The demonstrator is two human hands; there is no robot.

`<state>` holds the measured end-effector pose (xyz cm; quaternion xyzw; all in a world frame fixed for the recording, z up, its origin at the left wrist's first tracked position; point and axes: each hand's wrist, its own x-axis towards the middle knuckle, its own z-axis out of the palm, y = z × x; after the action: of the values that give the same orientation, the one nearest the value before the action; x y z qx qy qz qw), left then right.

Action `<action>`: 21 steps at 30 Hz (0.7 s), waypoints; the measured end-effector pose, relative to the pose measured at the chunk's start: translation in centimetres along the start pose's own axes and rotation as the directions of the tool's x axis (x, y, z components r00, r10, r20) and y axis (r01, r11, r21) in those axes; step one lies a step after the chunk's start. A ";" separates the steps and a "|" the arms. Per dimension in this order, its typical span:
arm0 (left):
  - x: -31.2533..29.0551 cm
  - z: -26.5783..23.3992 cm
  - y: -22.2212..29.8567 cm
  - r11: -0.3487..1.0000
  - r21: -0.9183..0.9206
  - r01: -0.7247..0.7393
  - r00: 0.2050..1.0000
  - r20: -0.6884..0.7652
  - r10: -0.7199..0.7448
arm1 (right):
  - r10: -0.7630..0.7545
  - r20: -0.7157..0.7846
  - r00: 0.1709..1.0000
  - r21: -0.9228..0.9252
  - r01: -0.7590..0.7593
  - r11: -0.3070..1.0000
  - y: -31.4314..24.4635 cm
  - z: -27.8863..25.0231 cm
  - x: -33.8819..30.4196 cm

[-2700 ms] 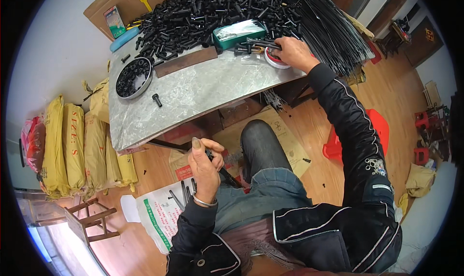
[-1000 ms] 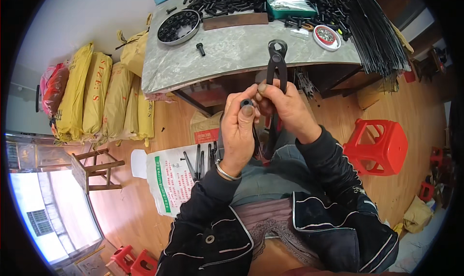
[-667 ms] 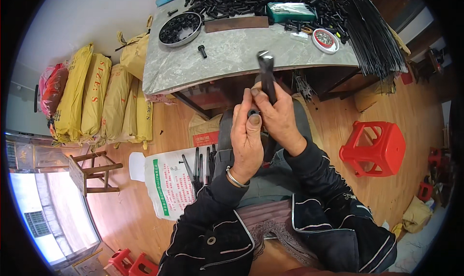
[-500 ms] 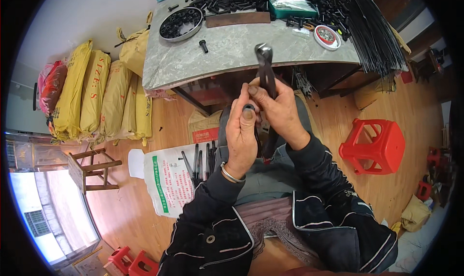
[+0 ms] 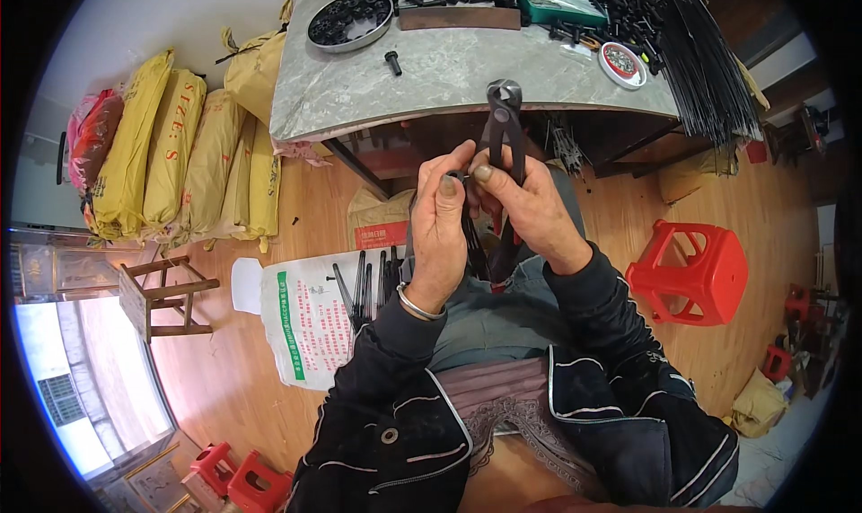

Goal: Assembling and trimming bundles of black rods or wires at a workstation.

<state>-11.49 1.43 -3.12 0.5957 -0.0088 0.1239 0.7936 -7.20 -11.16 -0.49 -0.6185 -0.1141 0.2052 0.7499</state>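
Note:
My left hand (image 5: 440,225) is closed around a black piece with a round hollow end (image 5: 457,176), and thin black rods (image 5: 474,239) run down from it between my hands. My right hand (image 5: 543,212) is wrapped around black end-cutting pincers (image 5: 505,104), their head pointing up toward the table and their handles somewhat apart. Its thumb and index finger come together close to the black piece; anything tiny between them is too small to make out. Both hands are above my lap, just in front of the table edge.
The grey stone-patterned table (image 5: 350,91) bears a round tray (image 5: 346,41) of black parts, a loose black fitting (image 5: 392,62), a wooden strip (image 5: 460,18), a green box (image 5: 564,8) and a small dish (image 5: 621,66). A red stool (image 5: 687,270) stands right; yellow sacks (image 5: 175,149) lean left.
The pincers have turned and their handles have spread apart. My left thumb has shifted slightly over the black piece. The view has shifted a little, so the table sits higher.

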 end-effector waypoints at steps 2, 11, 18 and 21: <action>0.0 0.0 0.3 1.000 0.010 0.001 1.000 0.006 -0.001 | -0.018 0.006 1.000 0.006 0.018 1.000 0.0 0.2 0.1; 0.1 -0.1 0.1 1.000 -0.012 0.015 1.000 0.007 -0.014 | -0.038 0.010 0.999 -0.023 0.038 0.999 0.3 0.0 0.1; 0.1 0.1 0.1 0.999 0.024 0.022 0.999 0.032 -0.023 | -0.033 -0.003 0.999 0.030 0.034 0.999 0.2 0.2 0.1; 0.2 0.1 0.1 0.999 0.027 0.017 0.999 0.040 -0.018 | -0.041 0.000 0.999 0.028 0.041 0.999 0.1 0.0 0.1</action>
<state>-11.29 1.36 -2.99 0.6087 -0.0175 0.1050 0.7862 -7.10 -11.06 -0.58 -0.6054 -0.1241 0.1916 0.7624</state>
